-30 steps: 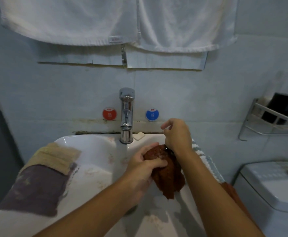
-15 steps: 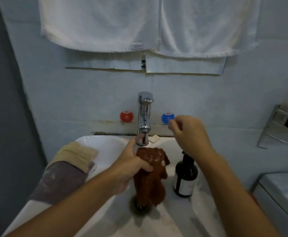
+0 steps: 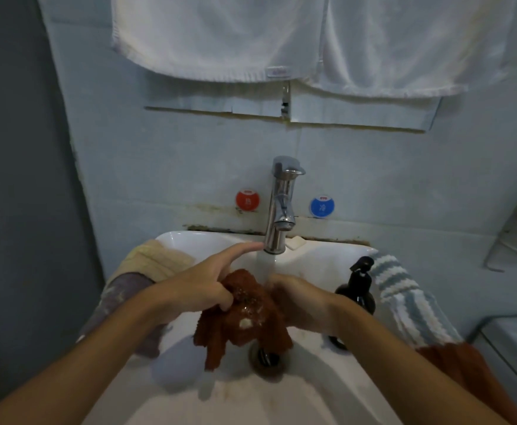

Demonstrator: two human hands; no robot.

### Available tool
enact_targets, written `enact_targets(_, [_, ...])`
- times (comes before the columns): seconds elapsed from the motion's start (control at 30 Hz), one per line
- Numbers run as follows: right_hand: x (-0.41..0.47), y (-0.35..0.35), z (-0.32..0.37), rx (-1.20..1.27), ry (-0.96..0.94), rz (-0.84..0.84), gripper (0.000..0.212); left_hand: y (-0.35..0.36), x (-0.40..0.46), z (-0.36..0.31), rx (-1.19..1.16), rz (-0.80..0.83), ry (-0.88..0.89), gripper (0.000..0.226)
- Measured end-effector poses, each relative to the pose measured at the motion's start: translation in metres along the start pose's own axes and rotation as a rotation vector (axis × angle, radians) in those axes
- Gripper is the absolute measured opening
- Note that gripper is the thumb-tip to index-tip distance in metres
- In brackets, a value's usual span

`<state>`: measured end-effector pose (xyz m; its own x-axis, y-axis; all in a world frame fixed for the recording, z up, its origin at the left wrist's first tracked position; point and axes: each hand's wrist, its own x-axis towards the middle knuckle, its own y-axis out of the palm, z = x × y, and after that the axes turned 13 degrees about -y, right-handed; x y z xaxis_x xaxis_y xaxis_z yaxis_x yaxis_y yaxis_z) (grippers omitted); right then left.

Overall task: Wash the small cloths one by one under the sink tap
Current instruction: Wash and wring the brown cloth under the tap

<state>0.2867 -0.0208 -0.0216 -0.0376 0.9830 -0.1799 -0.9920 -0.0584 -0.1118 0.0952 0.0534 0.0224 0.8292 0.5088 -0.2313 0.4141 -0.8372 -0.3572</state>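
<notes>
A rust-brown cloth [image 3: 245, 317] is held under running water just below the chrome tap [image 3: 280, 207], over the white sink [image 3: 327, 391] and its drain [image 3: 266, 357]. It is gripped by the left hand [image 3: 199, 289], fingers curled into it and forefinger stretched toward the spout. The right hand [image 3: 300, 299] is clamped on the cloth's other side. A dark pump bottle [image 3: 358, 289] stands right of the tap; folded cloths [image 3: 147, 265] are draped left of it.

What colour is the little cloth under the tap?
Rusty reddish-brown cloth, with a white soapy spot; the head view shows it, the only view here.
</notes>
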Motion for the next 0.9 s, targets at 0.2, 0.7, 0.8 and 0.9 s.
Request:
enact_targets(0.2, [0.001, -0.001, 0.002, 0.085, -0.025, -0.061, 0.047, -0.007, 0.002, 0.004, 0.013, -0.01, -0.001, 0.098])
enact_targets(0.7, [-0.003, 0.01, 0.016, 0.44, -0.185, -0.535, 0.04, -0.021, 0.01, 0.023, 0.098, -0.344, -0.265, 0.027])
enact_targets(0.8, [-0.003, 0.012, 0.015, 0.507, -0.203, -0.594, 0.04, -0.017, 0.012, 0.028, 0.0, -0.416, -0.277, 0.042])
enact_targets(0.9, [-0.005, 0.016, 0.018, 0.579, -0.238, -0.632, 0.041, -0.002, 0.025, 0.031, -0.354, -0.53, -0.301, 0.048])
